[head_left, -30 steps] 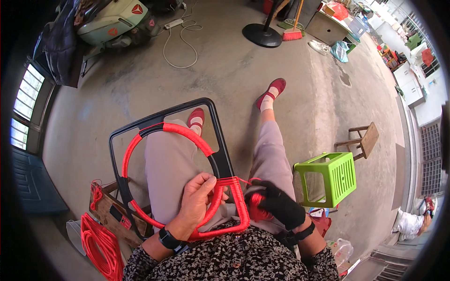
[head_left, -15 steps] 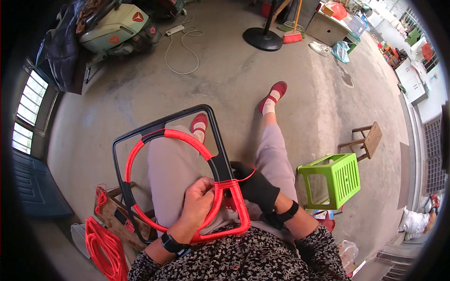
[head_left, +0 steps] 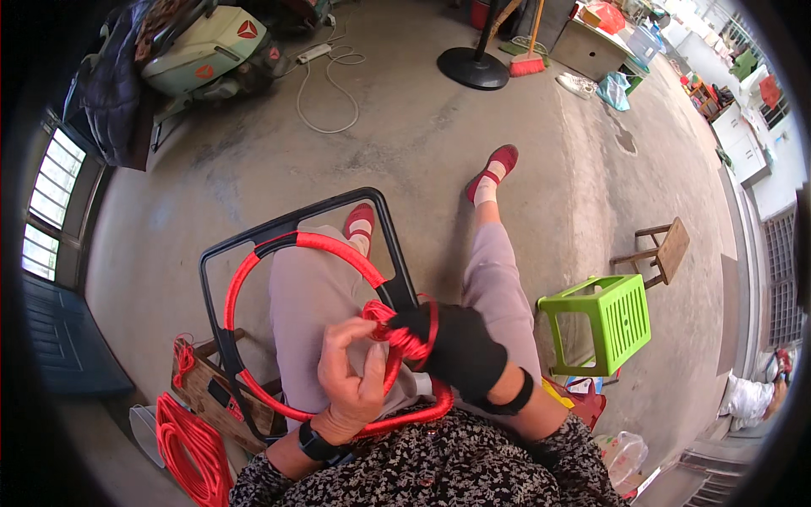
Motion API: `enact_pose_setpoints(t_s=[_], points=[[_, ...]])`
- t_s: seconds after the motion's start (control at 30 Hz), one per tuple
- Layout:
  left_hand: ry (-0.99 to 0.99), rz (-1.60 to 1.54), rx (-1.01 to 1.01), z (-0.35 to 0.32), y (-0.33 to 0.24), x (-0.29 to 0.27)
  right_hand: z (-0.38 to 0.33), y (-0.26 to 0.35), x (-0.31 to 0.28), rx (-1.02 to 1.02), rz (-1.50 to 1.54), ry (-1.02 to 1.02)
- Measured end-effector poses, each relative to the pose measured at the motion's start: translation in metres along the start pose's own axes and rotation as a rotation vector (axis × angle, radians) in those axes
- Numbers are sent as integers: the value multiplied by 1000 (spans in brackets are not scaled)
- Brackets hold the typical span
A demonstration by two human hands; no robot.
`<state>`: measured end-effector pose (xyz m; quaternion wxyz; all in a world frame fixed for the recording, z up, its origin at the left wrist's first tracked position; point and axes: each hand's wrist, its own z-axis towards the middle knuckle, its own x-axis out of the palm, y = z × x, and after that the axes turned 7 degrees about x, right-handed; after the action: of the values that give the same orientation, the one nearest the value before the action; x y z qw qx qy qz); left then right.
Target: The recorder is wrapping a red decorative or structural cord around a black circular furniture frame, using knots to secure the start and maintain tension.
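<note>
Across my lap rests a black square-cornered frame (head_left: 291,207) with a round ring inside, much of it wrapped tightly in red cord. My right hand (head_left: 460,348), in a black glove, is closed round a bundle of red cord (head_left: 405,340) at the ring's near right side. A loop of cord passes over the glove. My bare left hand (head_left: 348,376) is beside the bundle, thumb apart from the fingers and fingertips close to the cord. Whether they touch it is hard to tell. The bundle and glove hide part of the wrapped corner.
At my left are a small wooden stool (head_left: 198,376) with red cord on it and a large red coil (head_left: 190,448). A green plastic stool (head_left: 604,325) and a wooden stool (head_left: 667,253) stand at the right. Ahead are a scooter (head_left: 207,55), a white cable (head_left: 334,127) and a round black base (head_left: 473,72).
My right hand has come up over the ring's near right side, bringing the red cord bundle into view. My left hand has loosened from the ring, its thumb and fingers parting.
</note>
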<state>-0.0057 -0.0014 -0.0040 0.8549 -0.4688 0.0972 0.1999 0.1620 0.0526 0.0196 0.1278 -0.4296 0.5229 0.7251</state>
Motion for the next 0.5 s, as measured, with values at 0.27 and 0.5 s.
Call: enact_pose_setpoints(t_s=[0.27,0.5], points=[[-5,-650,-811,-2,14,3,-47,-87,-51,563,-325,-188],[70,-892,-1011,-1,15,6,-61,-130,-26,579,1635,-367]])
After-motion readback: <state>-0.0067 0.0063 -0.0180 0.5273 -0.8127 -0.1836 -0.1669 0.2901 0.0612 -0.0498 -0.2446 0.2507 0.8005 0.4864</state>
